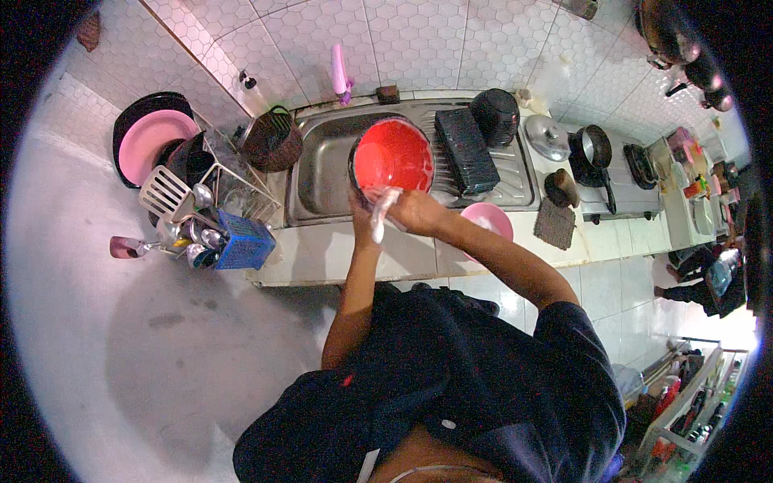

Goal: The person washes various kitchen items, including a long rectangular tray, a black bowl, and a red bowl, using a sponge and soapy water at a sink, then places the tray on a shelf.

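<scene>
A deep container (395, 154), red inside and dark outside, is tilted so its mouth faces up at me. My left hand (361, 211) grips its near left side, the fingers hidden beneath it. At the near rim, my right hand (415, 211) is closed around a white, sudsy cloth or scrubber (381, 217), whose exact kind I cannot tell. Wet streaks show on the red inner wall. The container hangs over the stainless steel sink (323, 163). Partly behind my right forearm, a pink bowl (492, 218) with whitish suds stands on the counter.
On the drainboard are a black ribbed rectangular container (465, 151) and a black round pot (495, 116). A pink-sleeved faucet (339, 69) projects from the wall. Left stands a blue utensil basket (244, 241); right, a stove (622, 175) with a small pan (595, 148). Another person (706, 281) is far right.
</scene>
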Demonstrator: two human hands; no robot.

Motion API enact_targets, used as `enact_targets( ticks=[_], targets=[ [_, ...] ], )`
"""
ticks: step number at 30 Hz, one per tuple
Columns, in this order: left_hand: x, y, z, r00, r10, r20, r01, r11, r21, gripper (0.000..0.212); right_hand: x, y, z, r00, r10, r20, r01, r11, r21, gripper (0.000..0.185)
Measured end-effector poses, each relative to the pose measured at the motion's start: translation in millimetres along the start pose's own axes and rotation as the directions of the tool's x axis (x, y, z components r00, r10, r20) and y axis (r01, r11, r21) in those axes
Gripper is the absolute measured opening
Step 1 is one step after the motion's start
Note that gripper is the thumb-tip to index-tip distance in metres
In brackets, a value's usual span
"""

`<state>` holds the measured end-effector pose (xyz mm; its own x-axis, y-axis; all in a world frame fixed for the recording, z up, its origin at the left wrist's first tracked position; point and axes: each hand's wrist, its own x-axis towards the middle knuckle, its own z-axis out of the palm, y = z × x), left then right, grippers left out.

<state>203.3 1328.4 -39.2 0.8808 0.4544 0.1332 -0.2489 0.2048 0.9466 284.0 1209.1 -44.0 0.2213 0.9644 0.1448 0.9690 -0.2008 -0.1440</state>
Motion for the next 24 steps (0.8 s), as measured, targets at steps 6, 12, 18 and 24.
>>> enact_targets(
  ticks=[6,12,18,24],
  targets=[
    [18,9,-34,0.989,-0.1,-0.105,0.092,0.992,-0.083,0.062,-7,-14,-19,0.993,-0.049,-0.105,0.043,0.998,-0.055,0.048],
    [7,25,-1,0.996,-0.027,0.085,0.023,0.999,0.048,0.073,1,1,2,0.992,0.013,-0.123,-0.03,0.991,-0.133,0.046],
    [28,22,-40,0.989,-0.124,-0.085,0.115,0.988,-0.102,0.056,13,-28,-19,0.988,0.041,-0.152,-0.034,0.998,0.048,0.063],
    [19,55,1,0.993,-0.111,0.039,0.112,0.993,-0.043,0.092,0,-5,-4,0.98,0.1,-0.171,-0.092,0.994,0.052,0.053]
  ],
)
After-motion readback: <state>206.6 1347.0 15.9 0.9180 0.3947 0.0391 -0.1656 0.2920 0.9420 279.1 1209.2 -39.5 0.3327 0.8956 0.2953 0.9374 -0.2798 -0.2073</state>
